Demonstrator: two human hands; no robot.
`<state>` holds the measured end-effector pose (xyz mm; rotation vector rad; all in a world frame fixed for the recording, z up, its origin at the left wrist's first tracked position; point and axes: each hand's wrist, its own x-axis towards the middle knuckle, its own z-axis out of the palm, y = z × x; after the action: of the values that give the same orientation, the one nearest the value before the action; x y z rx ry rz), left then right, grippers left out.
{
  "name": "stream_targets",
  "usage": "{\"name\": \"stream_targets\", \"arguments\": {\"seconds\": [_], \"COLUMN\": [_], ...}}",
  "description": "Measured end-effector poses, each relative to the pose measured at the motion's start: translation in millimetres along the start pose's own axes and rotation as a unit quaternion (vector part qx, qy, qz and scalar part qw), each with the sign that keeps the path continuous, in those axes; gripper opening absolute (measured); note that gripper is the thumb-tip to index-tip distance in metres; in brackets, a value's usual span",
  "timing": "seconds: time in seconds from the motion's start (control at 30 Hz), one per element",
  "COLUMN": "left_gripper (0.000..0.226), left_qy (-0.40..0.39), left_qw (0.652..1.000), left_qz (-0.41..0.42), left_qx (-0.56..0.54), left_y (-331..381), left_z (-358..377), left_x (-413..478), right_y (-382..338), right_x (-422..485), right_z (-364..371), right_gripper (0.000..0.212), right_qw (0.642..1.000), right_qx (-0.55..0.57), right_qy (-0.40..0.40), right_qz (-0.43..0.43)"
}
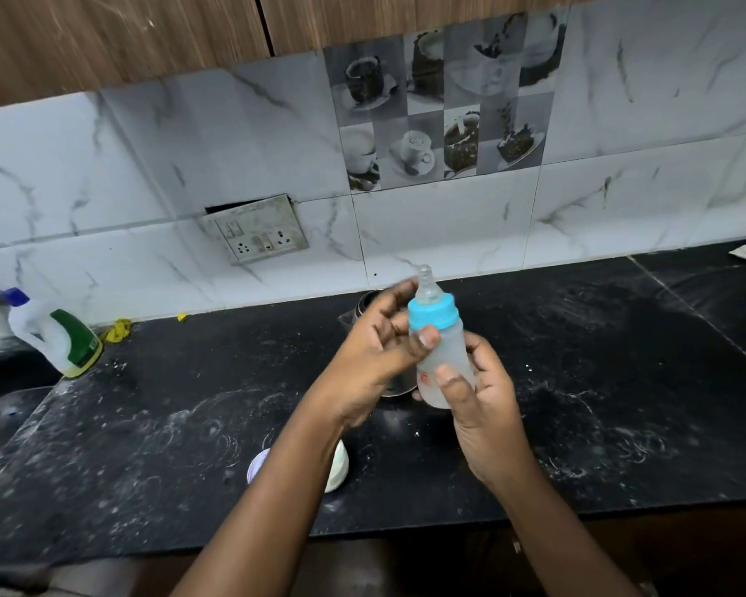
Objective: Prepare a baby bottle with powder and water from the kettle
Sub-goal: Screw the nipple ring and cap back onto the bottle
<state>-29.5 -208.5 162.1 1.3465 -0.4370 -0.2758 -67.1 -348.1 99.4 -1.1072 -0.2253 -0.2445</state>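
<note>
My right hand (pixel 483 407) is closed around the lower body of the small translucent plastic baby bottle (pixel 442 359), thumb across its front, holding it upright above the counter. My left hand (pixel 380 338) sits against the bottle's upper part, thumb pressed just under the bright blue screw collar (pixel 431 312), its other fingers loosely curled behind; I cannot tell whether they grip. The clear silicone teat (pixel 426 284) stands up from the collar. The bottle looks cloudy white inside; the level is not readable.

Directly behind both hands, largely hidden by them, stands the dark steel kettle (pixel 365 310), only its rim and a part of its base showing. Below my left forearm a round white tub with a pale lid (pixel 339 467) rests on the counter, partly covered by the arm.

The black stone countertop (pixel 621 381), dusted with white powder rings and smears, lies open to the right of the hands and ahead left. Its front edge runs just below my wrists. At far left a white plastic jug with a blue cap and green label (pixel 57 333) leans by the sink edge; its label is too blurred to read. A small red mark on the bottle is illegible. A grey switch-and-socket plate (pixel 255 230) sits in the marble-patterned wall tiles (pixel 448 221).
</note>
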Motion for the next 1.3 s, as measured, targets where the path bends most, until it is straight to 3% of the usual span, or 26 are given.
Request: {"name": "stream_targets", "arguments": {"seconds": [0.1, 0.2, 0.3, 0.37, 0.47, 0.57, 0.67, 0.8, 1.0, 1.1, 1.2, 1.3], "left_gripper": [0.057, 0.044, 0.046, 0.064, 0.06, 0.042, 0.036, 0.024, 0.017, 0.015, 0.016, 0.026], "left_qy": [0.021, 0.046, 0.022, -0.015, -0.06, -0.052, -0.037, -0.008, 0.104, 0.168, 0.132, 0.046], "left_qw": [0.998, 0.999, 1.0, 0.998, 0.994, 0.993, 0.994, 0.997, 0.992, 0.98, 0.987, 0.996], "left_qz": [-0.01, -0.006, -0.019, -0.044, -0.071, -0.082, -0.083, -0.063, -0.007, 0.006, 0.015, -0.005], "left_qx": [0.063, 0.02, -0.01, -0.035, -0.062, -0.071, -0.059, -0.05, 0.068, 0.108, 0.088, 0.077], "left_y": [-16, -23, -23, -26, -32, -37, -43, -46, -45, -50, -49, -46], "left_z": [9, 9, 7, 8, 16, 27, 29, 25, 30, 36, 33, 26], "left_x": [-7, -12, -17, -21, -23, -24, -26, -24, -18, -15, -15, -18], "right_y": [5, 10, -12, -36, -56, -59, -61, -54, -48, -41, -39, -51], "right_x": [0, 3, 22, 38, 56, 66, 67, 65, 54, 45, 39, 52], "right_z": [-3, -14, -24, -26, -25, -24, -23, -20, -14, -6, -1, -8], "right_gripper": [0.074, 0.053, 0.033, 0.041, 0.07, 0.083, 0.085, 0.069, 0.035, 0.03, 0.028, 0.037], "right_qw": [0.997, 0.969, 0.963, 0.985, 0.952, 0.913, 0.892, 0.906, 0.946, 0.963, 0.967, 0.932], "right_qx": [-0.076, -0.229, -0.239, -0.152, -0.079, -0.075, -0.085, -0.093, -0.106, -0.122, -0.158, -0.125], "right_qy": [0.008, 0.024, 0.048, -0.069, -0.271, -0.349, -0.391, -0.369, -0.276, -0.219, -0.187, -0.308], "right_qz": [-0.023, -0.084, -0.118, -0.037, 0.118, 0.198, 0.209, 0.187, 0.132, 0.101, 0.068, 0.143]}}
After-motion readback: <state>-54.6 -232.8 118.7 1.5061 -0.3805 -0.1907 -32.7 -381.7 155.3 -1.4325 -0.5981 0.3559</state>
